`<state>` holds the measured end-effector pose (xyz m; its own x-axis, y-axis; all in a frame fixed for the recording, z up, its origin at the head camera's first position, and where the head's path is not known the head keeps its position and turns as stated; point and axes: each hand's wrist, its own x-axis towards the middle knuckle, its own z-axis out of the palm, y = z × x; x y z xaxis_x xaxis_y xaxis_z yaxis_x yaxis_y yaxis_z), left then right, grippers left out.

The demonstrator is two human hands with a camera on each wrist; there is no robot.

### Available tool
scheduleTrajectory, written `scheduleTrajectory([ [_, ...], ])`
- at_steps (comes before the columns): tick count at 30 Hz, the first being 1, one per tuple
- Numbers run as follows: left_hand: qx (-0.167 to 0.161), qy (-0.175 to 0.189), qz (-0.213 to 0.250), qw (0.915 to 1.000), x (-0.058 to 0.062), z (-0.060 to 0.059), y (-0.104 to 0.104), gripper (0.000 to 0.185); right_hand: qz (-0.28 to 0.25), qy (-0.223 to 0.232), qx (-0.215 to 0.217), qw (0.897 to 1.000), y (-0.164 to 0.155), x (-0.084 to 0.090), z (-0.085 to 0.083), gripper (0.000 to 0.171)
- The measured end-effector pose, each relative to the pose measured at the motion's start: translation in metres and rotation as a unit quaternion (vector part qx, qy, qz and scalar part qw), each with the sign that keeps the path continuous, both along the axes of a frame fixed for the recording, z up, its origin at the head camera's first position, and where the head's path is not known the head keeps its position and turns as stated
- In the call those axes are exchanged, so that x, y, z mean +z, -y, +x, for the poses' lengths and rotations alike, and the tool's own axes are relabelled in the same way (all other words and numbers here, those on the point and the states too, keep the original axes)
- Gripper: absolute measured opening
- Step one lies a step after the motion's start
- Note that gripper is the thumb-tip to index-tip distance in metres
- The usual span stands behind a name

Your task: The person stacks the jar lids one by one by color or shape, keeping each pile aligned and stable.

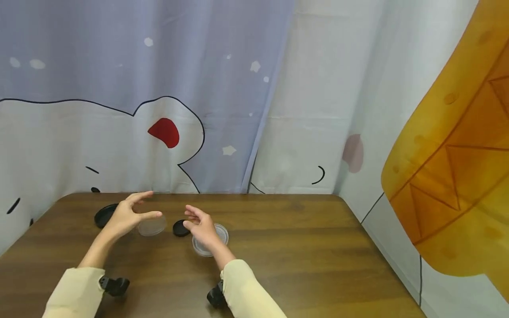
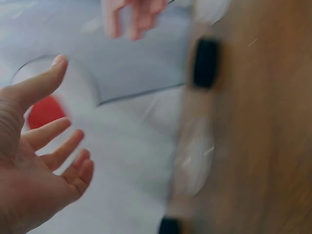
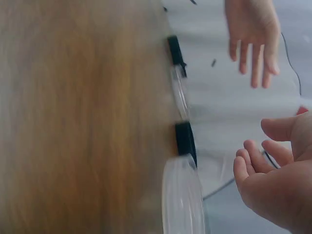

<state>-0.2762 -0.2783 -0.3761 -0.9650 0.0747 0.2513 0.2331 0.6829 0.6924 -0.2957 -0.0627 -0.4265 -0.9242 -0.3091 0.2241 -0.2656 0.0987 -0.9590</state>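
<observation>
My left hand (image 1: pixel 126 216) is raised above the table with its thumb and fingers spread apart, holding nothing. Near it are a larger black round lid-like piece (image 1: pixel 102 216), partly hidden by the hand, and a clear round piece (image 1: pixel 153 227). My right hand (image 1: pixel 204 230) hovers with loosely bent fingers and grips nothing. Below it, partly covered from view, lies a clear round lid-like piece (image 1: pixel 223 236). A smaller black round piece (image 1: pixel 180 228) sits just left of its fingers. In the right wrist view a clear piece (image 3: pixel 183 200) has a ridged rim.
The brown wooden table (image 1: pixel 310 260) extends to the right and toward the front. Behind it hangs a printed curtain (image 1: pixel 222 88), close to the table's back edge. Black wrist cameras (image 1: pixel 115 286) are strapped at both sleeves.
</observation>
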Motion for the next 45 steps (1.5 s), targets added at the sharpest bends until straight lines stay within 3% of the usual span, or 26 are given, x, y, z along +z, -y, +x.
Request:
scheduleTrajectory([
  [5, 0.038, 0.003, -0.003, 0.9993, 0.005, 0.019, 0.032, 0.076, 0.002, 0.038, 0.039, 0.998, 0.032, -0.005, 0.017, 0.044],
  [10, 0.049, 0.014, 0.008, 0.9987, -0.004, 0.025, 0.043, 0.08, 0.019, 0.069, 0.058, 0.996, 0.053, -0.006, 0.029, 0.043],
  [16, 0.032, 0.034, -0.007, 0.9989, -0.009, 0.02, 0.039, 0.085, 0.02, 0.102, 0.045, 0.994, 0.061, -0.013, 0.032, 0.047],
  [23, 0.017, 0.076, 0.026, 0.9966, -0.015, 0.016, 0.041, 0.083, -0.029, 0.153, 0.029, 0.987, 0.059, -0.027, 0.029, 0.052],
  [26, 0.009, 0.083, 0.045, 0.9954, -0.023, 0.014, 0.042, 0.082, -0.026, 0.157, 0.018, 0.987, 0.061, -0.028, 0.026, 0.055],
  [30, 0.003, 0.095, 0.072, 0.9929, -0.034, 0.009, 0.042, 0.081, 0.026, 0.143, 0.002, 0.989, 0.066, -0.028, 0.019, 0.062],
  [34, -0.005, 0.132, 0.085, 0.9876, -0.041, 0.003, 0.038, 0.082, 0.066, 0.13, 0.001, 0.989, 0.067, -0.027, 0.012, 0.069],
  [39, -0.025, 0.19, 0.087, 0.9777, -0.05, 0.002, 0.036, 0.084, 0.034, 0.143, 0.021, 0.989, 0.065, -0.03, 0.01, 0.066],
  [45, -0.033, 0.201, 0.112, 0.9726, -0.053, 0.003, 0.039, 0.082, 0.011, 0.156, 0.028, 0.987, 0.063, -0.033, 0.009, 0.06],
])
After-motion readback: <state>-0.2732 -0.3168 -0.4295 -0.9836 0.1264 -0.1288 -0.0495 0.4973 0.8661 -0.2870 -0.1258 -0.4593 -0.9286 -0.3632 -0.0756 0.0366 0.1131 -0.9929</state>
